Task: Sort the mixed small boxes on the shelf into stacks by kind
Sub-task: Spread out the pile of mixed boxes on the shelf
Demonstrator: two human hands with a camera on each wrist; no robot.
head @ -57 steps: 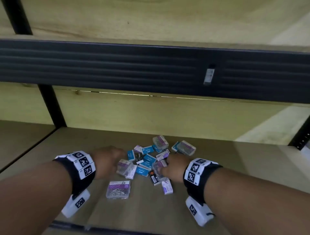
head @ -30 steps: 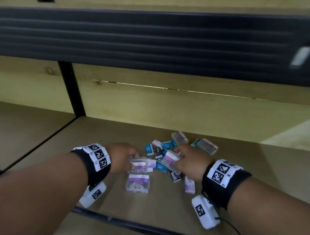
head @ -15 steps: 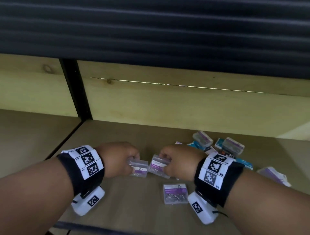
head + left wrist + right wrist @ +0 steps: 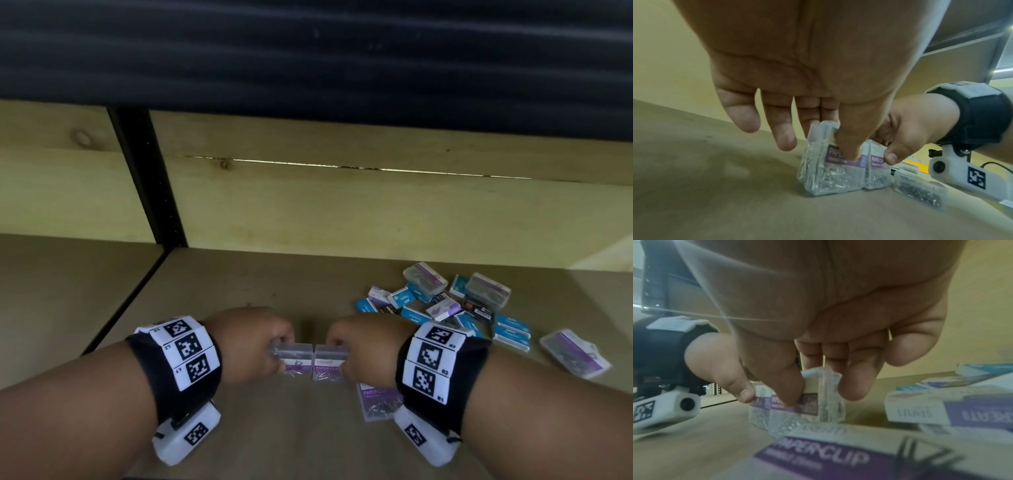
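Two clear paper clip boxes with purple labels stand on edge side by side on the wooden shelf (image 4: 239,281). My left hand (image 4: 253,342) pinches the left box (image 4: 296,359), thumb on its label in the left wrist view (image 4: 830,170). My right hand (image 4: 366,346) pinches the right box (image 4: 327,363), seen close in the right wrist view (image 4: 818,400). A third paper clip box (image 4: 376,401) lies flat just below my right wrist. The mixed pile (image 4: 445,305) of blue, purple, black and clear boxes lies to the right.
A lone clear box (image 4: 575,353) lies at the far right. A black upright post (image 4: 147,178) and a divider line split the shelf on the left. The wooden back wall (image 4: 342,212) stands behind; a dark shelf rail (image 4: 308,51) hangs overhead.
Both hands carried their paper clip boxes left, away from the pile, and brought them together standing side by side on the shelf. My view has swung left.
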